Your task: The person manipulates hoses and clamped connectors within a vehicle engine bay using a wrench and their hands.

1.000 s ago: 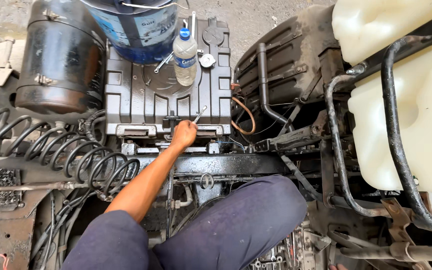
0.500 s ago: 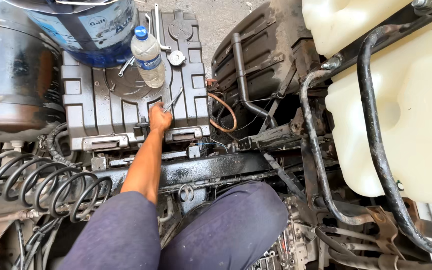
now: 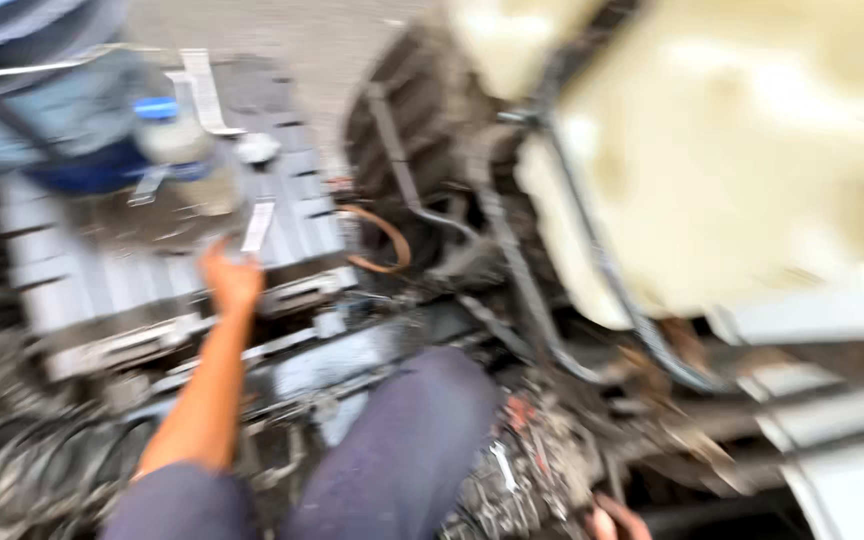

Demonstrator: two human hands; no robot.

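Observation:
The frame is heavily blurred by motion. My left hand (image 3: pixel 232 280) reaches out over the near edge of a black ribbed plastic cover (image 3: pixel 297 215), its fingertips close to a small flat metal tool (image 3: pixel 258 225) lying on that cover. The blur hides whether the fingers touch or hold the tool. A clear plastic bottle with a blue cap (image 3: pixel 177 150) stands on the cover beyond the hand, beside a flat spanner (image 3: pixel 202 90). Only part of my right hand (image 3: pixel 614 520) shows, low at the bottom edge among dark machine parts. My knee in dark blue trousers (image 3: pixel 402 450) is between the hands.
A blue drum (image 3: pixel 42 120) stands at the far left behind the bottle. A large cream plastic tank (image 3: pixel 742 150) with black hoses (image 3: pixel 592 250) fills the right. A brown curved hose (image 3: pixel 384 235) lies right of the cover. Black coiled cables (image 3: pixel 12 470) sit lower left.
The view has swung right and closer and turned blurry. My left hand stays at the near edge of the black cover by the small metal tool. My right hand now shows at the bottom edge.

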